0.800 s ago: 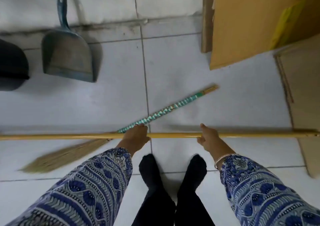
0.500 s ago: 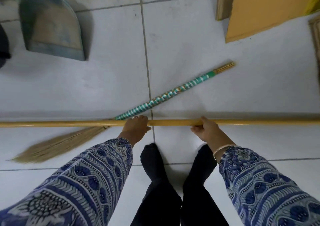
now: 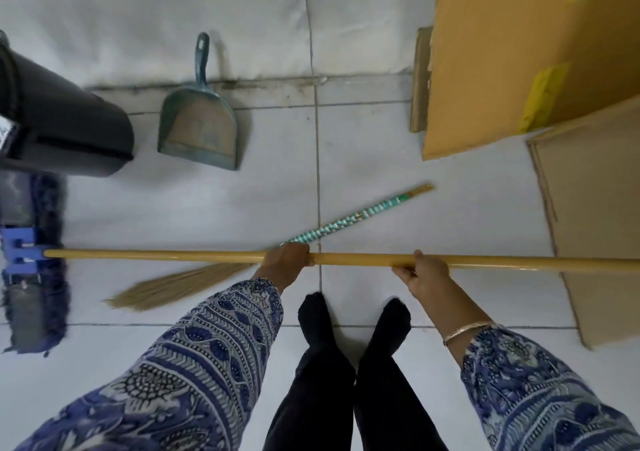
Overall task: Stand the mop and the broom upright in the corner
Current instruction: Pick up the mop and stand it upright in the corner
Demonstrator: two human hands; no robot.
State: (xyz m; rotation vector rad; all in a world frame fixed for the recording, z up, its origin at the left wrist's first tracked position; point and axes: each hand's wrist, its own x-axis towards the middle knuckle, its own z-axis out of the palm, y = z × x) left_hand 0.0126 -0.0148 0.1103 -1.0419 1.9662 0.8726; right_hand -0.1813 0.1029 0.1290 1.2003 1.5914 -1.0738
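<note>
The mop has a long yellow wooden handle [image 3: 156, 255] lying level across the view, with a blue flat head [image 3: 34, 263] at the far left. My left hand [image 3: 287, 258] and my right hand [image 3: 420, 270] both grip the handle near its middle. Under it on the white tiles lies the broom: a green-and-white wrapped handle [image 3: 360, 217] pointing up right and straw bristles [image 3: 166, 288] fanning down left. My left hand hides where the two handles cross.
A teal dustpan [image 3: 199, 125] leans at the wall ahead. A dark bin [image 3: 65, 128] stands at the left. Cardboard boxes [image 3: 519, 52] fill the right, with a flat cardboard sheet [image 3: 595, 215] on the floor. My feet in dark socks [image 3: 353, 322] are below the handle.
The view has pulled back, bringing the mop head and the bin into sight at the left. Both hands keep their grip on the mop handle; my right hand sits farther right along it.
</note>
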